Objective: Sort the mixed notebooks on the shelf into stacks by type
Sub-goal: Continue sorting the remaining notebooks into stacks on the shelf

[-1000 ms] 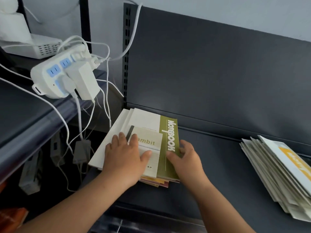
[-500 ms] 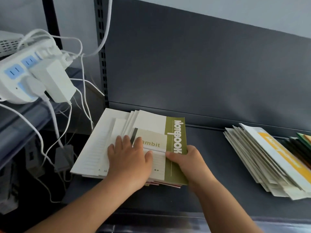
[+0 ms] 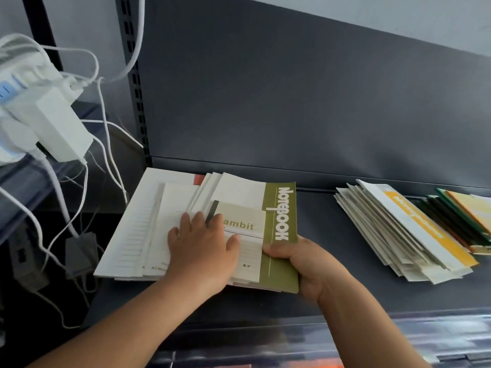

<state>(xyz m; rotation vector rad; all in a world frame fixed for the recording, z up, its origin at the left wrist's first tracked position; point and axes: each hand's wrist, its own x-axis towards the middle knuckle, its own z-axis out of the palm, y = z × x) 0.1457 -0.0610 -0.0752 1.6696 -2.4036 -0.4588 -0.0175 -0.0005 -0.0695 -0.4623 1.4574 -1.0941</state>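
At lower centre of the frame, the right hand [image 3: 308, 264] pinches the olive notebook [image 3: 280, 235] at its right edge, thumb on top. Just left, the left hand [image 3: 202, 248] presses flat, fingers spread, on the cream notebook [image 3: 247, 227] atop the pile.

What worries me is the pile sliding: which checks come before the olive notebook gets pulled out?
1. Right hand grips the olive notebook by its edge: ok.
2. Left hand presses flat on the ambit notebook: ok.
3. White notebooks squared up: not ok, they fan out leftward.
4. Bare shelf between olive notebook and right stack: ok.
5. Ambit notebook off the olive notebook: not ok, it overlaps it.
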